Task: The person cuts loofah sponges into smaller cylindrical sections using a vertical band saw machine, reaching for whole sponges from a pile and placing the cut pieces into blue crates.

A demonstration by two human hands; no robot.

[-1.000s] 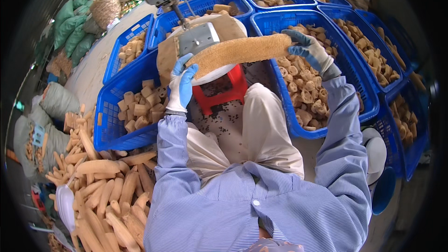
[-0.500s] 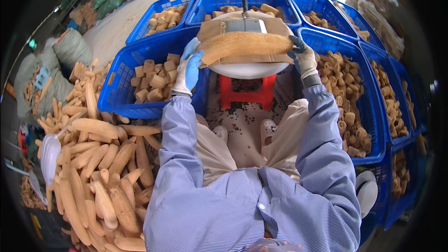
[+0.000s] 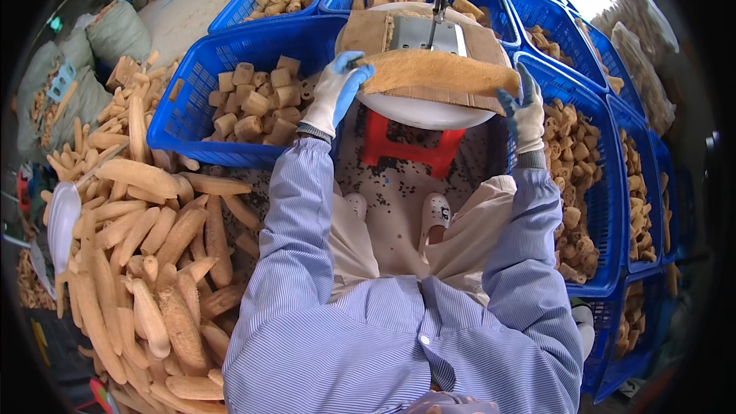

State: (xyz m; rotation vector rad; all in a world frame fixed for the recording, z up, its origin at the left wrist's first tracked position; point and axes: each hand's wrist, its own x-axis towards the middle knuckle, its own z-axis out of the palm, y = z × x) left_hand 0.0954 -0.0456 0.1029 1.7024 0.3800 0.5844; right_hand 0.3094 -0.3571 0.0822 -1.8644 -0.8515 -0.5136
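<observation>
A long, dry tan loofah (image 3: 441,73) lies crosswise in front of the metal plate (image 3: 429,34) of a cutting machine, over brown cardboard (image 3: 366,29). My left hand (image 3: 334,96), in a white and blue glove, grips its left end. The right end sits between the thumb and fingers of my gloved right hand (image 3: 526,115). A thin upright rod or blade (image 3: 434,29) comes down to the plate just beyond the loofah's middle. The loofah bows slightly, its middle farther from me than its ends. Beneath the cardboard is a round white top (image 3: 429,113).
A blue crate (image 3: 245,155) of cut loofah pieces stands at my left, another crate (image 3: 616,207) at my right. More crates line the back and far right. Whole loofahs (image 3: 146,238) are heaped on the left. A red stool (image 3: 410,146) stands under the white top.
The whole view has shifted slightly. Against the plate, the loofah's left end has swung away from me, so it lies more level. Both hands stay at its ends.
</observation>
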